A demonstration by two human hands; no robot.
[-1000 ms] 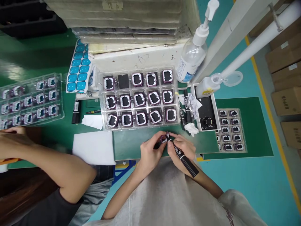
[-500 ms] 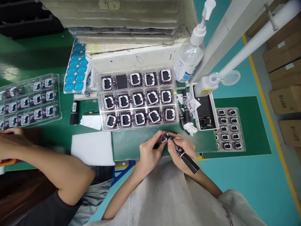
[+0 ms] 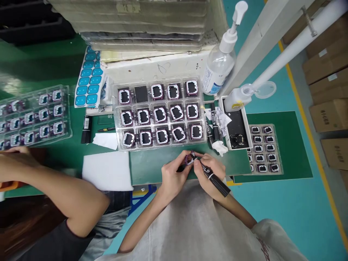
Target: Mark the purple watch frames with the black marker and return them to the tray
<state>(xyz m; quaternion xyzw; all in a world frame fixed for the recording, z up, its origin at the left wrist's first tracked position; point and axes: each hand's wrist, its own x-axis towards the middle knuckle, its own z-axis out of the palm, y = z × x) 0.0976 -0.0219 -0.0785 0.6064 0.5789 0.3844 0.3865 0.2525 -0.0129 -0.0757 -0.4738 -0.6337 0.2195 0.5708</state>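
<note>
Between the thumb and fingers of my left hand is a small purple frame, held over the front edge of the green table. A black marker lies in the grip of my right hand, its tip at the frame's inner edge. Some fingers of my right hand also touch the frame's right side. Just beyond my hands, a clear plastic tray carries several purple frames with white rims; one compartment at the back shows only a black pad.
At the left a person's arm reaches over the table near another tray. A white cloth lies left of my hands. Markers, a black-lined box and a pump bottle stand at the right.
The marker in my right hand has tilted slightly, its rear end a little higher. My left hand and the purple frame are nearly unmoved.
</note>
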